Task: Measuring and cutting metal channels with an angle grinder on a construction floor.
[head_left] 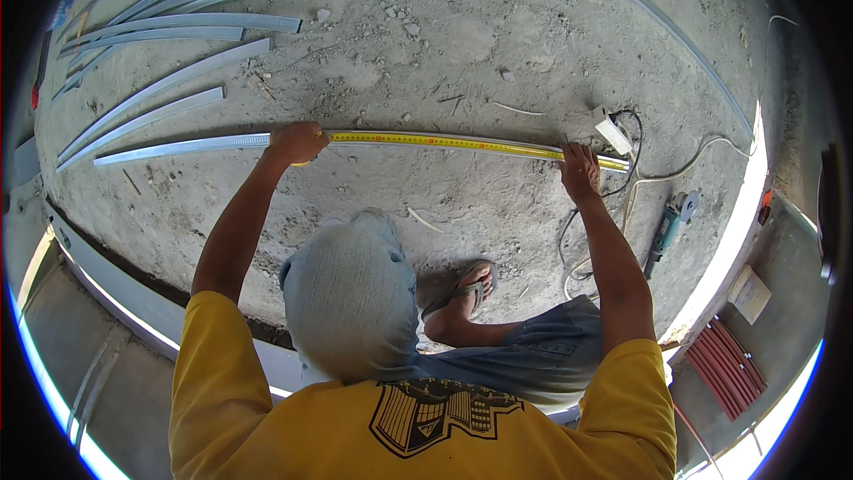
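A long, thin metal profile (182, 148) lies crosswise on the rough floor in front of me. Along its right part runs the yellow blade of a tape measure (431, 140), pulled straight. My left hand (297, 142) is closed around the tape measure's case, of which only bits of yellow show past the fingers. At the blade's far end, my right hand (580, 171) has its fingers bent over the tape and the profile, pressing or gripping them near the profile's right end. What its fingertips do underneath is hidden.
Several more metal profiles (173, 112) lie at the far left and along the back. Right of my right hand are a white power socket block (611, 131), looping cables (680, 176) and a green angle grinder (665, 233). Red bars (724, 369) are stacked at lower right.
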The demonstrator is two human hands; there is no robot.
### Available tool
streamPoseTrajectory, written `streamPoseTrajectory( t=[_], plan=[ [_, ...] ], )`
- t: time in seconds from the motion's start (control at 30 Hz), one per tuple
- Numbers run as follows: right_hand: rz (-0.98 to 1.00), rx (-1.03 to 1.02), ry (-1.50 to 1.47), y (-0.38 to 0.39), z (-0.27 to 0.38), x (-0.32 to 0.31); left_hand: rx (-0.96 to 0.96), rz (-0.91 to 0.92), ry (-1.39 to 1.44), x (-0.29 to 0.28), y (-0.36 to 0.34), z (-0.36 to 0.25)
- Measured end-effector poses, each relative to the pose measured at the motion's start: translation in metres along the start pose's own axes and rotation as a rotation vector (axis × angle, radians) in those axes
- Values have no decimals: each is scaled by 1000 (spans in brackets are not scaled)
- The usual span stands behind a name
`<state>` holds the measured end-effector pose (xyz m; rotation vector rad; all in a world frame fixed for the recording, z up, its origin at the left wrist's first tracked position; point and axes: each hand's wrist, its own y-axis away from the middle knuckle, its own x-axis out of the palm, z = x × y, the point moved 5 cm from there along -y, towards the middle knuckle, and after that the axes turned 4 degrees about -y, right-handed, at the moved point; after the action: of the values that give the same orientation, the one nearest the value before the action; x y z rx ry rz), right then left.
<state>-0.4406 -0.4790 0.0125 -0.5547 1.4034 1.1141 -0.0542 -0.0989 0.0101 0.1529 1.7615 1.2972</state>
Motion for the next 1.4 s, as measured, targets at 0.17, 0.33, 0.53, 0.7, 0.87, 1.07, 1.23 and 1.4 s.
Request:
streamPoseTrajectory(
  t=[0.17, 0.33, 0.53, 0.7, 0.87, 1.07, 1.23, 1.4],
  plan=[
    [-23, 28, -3, 3, -1, 4, -74, 68, 15, 1, 2, -5],
    [-159, -74, -123, -4, 39, -25, -93, 1, 50, -1, 10, -7],
    [-249, 32, -650, -49, 107, -26, -55, 0, 55, 3, 5, -5],
    [-128, 215, -974, -67, 209, -1, -44, -51, 71, -2, 12, -9],
    [-97, 383, -1159, -64, 289, 34, -45, -61, 84, 2, 10, -6],
    [-31, 483, -1068, -60, 305, 50, -25, -78, 97, 3, 9, -7],
    [-67, 555, -1165, -53, 308, 61, -4, -107, 107, 7, 8, -3],
    [-91, 523, -1151, -55, 314, 74, 13, -136, 107, 10, 8, -2]
  ],
)
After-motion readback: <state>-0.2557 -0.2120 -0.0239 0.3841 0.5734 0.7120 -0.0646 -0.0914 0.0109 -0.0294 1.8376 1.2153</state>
